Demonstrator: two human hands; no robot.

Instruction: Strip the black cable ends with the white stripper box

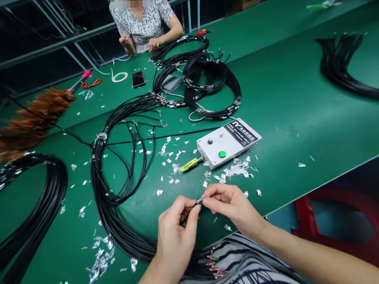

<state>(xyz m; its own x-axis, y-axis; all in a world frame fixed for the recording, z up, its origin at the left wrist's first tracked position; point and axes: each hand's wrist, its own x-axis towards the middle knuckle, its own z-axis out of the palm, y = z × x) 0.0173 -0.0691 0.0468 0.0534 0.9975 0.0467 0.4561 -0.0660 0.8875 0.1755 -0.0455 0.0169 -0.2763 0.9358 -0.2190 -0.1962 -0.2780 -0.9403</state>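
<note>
Near the table's front edge my left hand (179,228) pinches a black cable (185,218) close to its stripped end. Thumb and forefinger of my right hand (228,203) are closed on the thin wires (201,199) that come out of that end. Just beyond my hands lies a white box (219,147) with a green button, a black knob and a yellow-green clip (190,164) on its side. A bundle of black cables (100,196) curves round on the left and passes under my left forearm. Its coloured wire ends (216,262) show by my lap.
Scraps of foil (237,169) litter the green table (286,125). More coiled cables (212,88) lie at the back, and another bundle (340,66) at the right. A feather duster (34,119), a phone (138,79) and a co-worker (143,22) are farther off. A red stool (337,219) stands below.
</note>
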